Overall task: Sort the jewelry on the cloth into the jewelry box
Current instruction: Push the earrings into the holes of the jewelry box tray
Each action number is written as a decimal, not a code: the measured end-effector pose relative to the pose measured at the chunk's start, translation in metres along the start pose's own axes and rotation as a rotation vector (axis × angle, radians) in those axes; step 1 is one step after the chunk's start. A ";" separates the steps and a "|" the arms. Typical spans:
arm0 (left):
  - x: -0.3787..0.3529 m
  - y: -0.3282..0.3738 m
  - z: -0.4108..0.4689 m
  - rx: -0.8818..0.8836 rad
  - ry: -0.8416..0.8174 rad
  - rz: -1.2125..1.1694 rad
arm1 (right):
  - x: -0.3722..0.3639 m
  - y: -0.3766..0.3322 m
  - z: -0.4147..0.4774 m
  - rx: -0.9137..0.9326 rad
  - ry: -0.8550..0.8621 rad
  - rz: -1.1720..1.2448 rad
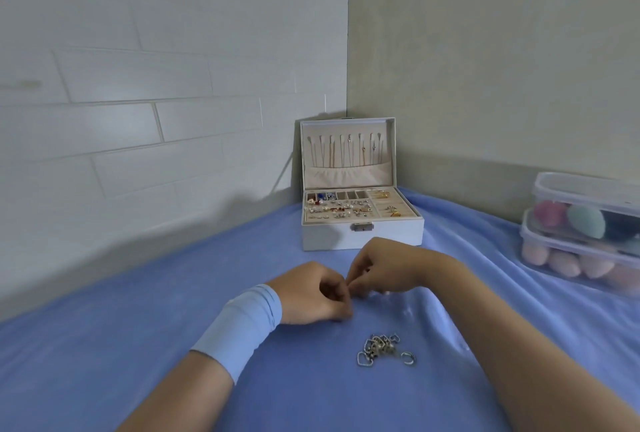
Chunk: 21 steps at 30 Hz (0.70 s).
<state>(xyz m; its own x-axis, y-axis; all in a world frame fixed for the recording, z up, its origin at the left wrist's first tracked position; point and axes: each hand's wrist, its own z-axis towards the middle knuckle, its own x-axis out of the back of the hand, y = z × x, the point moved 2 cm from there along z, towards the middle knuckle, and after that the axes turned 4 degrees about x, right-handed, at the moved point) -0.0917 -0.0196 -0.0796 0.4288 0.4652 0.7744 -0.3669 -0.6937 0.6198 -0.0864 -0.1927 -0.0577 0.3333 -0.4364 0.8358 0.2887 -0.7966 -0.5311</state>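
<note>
Both hands meet at the centre of the blue cloth. The left hand, with a pale blue wristband, and the right hand have their fingertips pressed together at one spot; what they pinch is too small to tell. At 5 o'clock from the hands, apart from them, lies a small heap of silver jewelry with a ring just beside it. At 12 o'clock stands the white jewelry box, lid upright, necklaces hanging inside, earrings in its compartments. At 3 o'clock sit two stacked clear containers of coloured sponges.
</note>
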 end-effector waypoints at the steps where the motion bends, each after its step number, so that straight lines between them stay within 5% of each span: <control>1: -0.002 0.002 -0.004 -0.017 -0.014 -0.007 | 0.001 0.000 -0.004 0.012 -0.014 0.023; 12: -0.012 0.021 -0.017 -0.030 -0.118 0.201 | -0.011 0.016 -0.033 -0.027 -0.010 0.321; 17: 0.003 0.013 -0.020 -0.015 0.002 0.246 | -0.012 0.019 -0.028 -0.023 0.094 0.225; 21: -0.015 0.037 -0.017 -0.174 0.047 0.211 | -0.011 0.018 -0.022 0.033 0.131 0.092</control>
<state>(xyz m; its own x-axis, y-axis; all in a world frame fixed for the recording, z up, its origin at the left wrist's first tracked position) -0.1260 -0.0428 -0.0664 0.2907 0.3481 0.8913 -0.5822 -0.6749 0.4534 -0.1042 -0.2116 -0.0732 0.2399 -0.5594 0.7935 0.2922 -0.7378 -0.6085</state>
